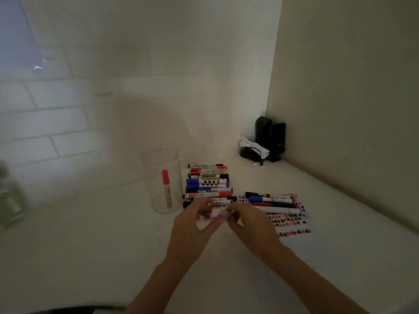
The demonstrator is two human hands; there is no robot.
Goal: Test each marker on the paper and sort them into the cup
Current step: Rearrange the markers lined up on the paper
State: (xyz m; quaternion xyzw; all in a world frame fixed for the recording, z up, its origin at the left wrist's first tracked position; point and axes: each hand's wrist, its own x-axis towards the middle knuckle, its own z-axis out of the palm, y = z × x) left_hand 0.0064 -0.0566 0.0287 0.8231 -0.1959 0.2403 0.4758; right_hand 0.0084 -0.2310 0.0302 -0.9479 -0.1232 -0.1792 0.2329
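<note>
At the near edge of the marker pile: both hands are met over one marker.
Left hand (196, 217): fingers curled round the held marker (218, 211), a white barrel, largely hidden.
Right hand (246, 219): fingers pinched on the same marker's other end; cap on or off cannot be told.
Step in hand: uncapping is judged likely; the barrel should be kept steady and the cap pulled straight off.
Pile (207, 185): roughly ten markers stacked on the tabletop (90, 245); an exact count cannot be made.
Paper (289, 219): one sheet, covered with test marks, four or so markers lying on its far end.
Cup (162, 180): one, clear, one red marker (166, 189) held upright inside.
</note>
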